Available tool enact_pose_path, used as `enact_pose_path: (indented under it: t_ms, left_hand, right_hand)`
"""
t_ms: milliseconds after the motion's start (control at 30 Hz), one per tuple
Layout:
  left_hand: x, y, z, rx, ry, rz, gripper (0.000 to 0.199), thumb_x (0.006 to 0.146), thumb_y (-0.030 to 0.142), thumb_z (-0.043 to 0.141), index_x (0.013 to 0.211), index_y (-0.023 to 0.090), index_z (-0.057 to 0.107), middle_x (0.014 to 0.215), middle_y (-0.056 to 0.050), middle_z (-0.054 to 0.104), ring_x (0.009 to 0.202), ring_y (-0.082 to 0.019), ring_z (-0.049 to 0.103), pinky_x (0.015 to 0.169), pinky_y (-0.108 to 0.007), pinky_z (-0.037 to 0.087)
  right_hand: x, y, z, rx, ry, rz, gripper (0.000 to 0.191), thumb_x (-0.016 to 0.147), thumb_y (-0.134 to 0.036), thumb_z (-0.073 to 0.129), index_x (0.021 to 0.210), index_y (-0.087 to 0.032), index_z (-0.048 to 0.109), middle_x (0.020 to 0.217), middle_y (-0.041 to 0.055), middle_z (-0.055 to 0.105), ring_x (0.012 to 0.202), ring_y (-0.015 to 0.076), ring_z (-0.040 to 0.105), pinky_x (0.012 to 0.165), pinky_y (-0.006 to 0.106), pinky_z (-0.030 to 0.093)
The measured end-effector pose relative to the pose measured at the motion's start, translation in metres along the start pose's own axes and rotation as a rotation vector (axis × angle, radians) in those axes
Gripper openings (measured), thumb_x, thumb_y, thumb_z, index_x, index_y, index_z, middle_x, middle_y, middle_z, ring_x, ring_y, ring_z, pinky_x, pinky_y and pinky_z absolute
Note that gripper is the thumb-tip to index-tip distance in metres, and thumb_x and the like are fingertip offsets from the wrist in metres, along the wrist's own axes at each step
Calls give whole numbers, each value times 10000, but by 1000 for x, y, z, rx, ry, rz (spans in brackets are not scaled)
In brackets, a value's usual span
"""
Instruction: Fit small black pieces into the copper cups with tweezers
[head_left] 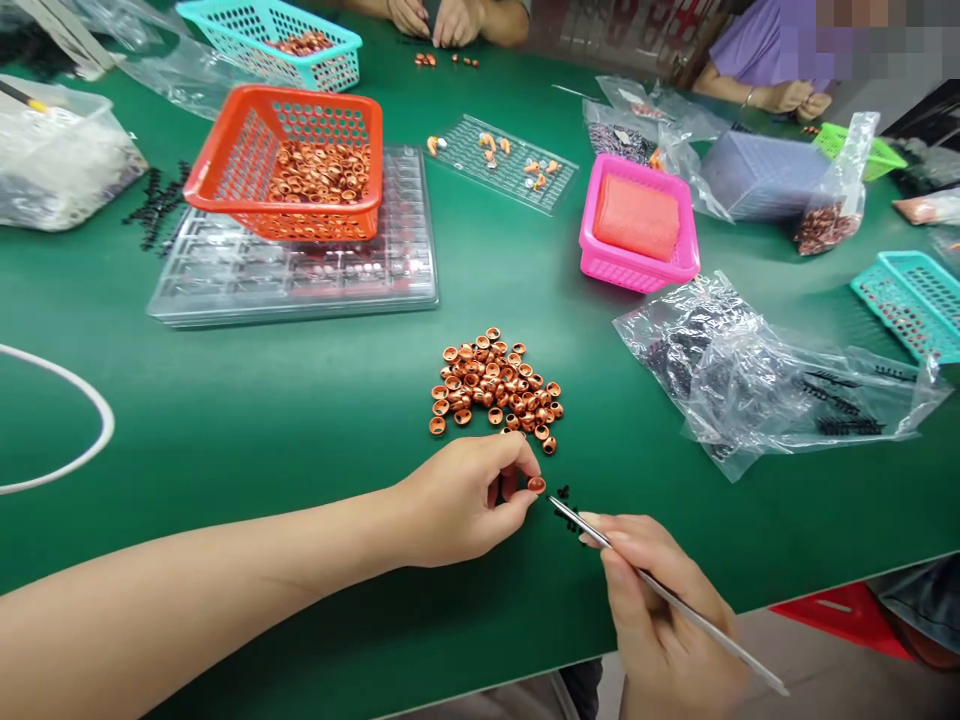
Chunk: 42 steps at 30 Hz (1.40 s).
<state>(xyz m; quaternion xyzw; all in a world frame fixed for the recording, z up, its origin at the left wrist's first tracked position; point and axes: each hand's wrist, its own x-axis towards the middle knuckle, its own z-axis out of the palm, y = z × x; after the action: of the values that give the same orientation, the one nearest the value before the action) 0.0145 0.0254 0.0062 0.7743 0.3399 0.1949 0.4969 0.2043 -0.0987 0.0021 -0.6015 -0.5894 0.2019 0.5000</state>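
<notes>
Between thumb and index finger, my left hand [469, 500] pinches a small copper-coloured cup [536, 485], its hollow side showing. My right hand [660, 600] grips a slim metal tool [697, 618] that looks like tweezers, its pointed tip close to the cup. Whether the tip touches anything is too small to tell. Small black branched pieces [566, 510] lie on the table just behind the tool's tip. Just beyond my left hand is a loose pile of the same copper cups [495, 385], several showing a dark hole.
An orange basket [285, 210] of copper cups sits on stacked clear trays [300, 290]. To the right are a pink basket [637, 270] with a red block and a clear bag [750, 370] of black pieces. A white cable [105, 420] curves at left. Co-workers' hands [439, 20] are across the table.
</notes>
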Motion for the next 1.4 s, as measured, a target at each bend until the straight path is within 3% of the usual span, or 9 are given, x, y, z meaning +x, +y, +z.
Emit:
enact_pose_path:
  t_ms: [400, 767, 1067, 1400]
  left_hand:
    - [0, 1, 0, 68, -1, 88, 80, 809, 150, 566, 881, 164, 598, 700, 30, 562, 586, -93, 505, 524, -189, 394]
    - [1, 2, 2, 62, 2, 100, 110, 791, 110, 565, 882, 158, 603, 685, 41, 548, 572, -83, 494, 529, -187, 381]
    - [0, 0, 1, 74, 2, 116, 133, 804, 104, 554, 913, 155, 610, 724, 33, 584, 591, -82, 514, 552, -188, 397]
    - [0, 0, 2, 136, -8, 142, 107, 827, 102, 548, 905, 151, 603, 752, 23, 598, 641, -91, 530, 589, -195, 399]
  right_hand:
    - [6, 8, 6, -98, -111, -246, 373, 831, -11, 612, 1145, -212, 624, 1076, 69, 728, 972, 199, 704, 800, 368, 608]
    - [5, 8, 6, -135, -108, -306, 374, 810, 16, 627, 1134, -172, 638, 1080, 85, 720, 983, 212, 703, 796, 376, 617]
    - [7, 6, 2, -196, -198, -385, 445, 801, 44, 635, 1206, -136, 586, 1134, 109, 691, 1036, 204, 673, 837, 369, 597]
    - [15, 1, 6, -281, -206, -432, 342, 830, 20, 613, 1137, -127, 583, 1094, 114, 697, 1013, 181, 678, 837, 335, 596]
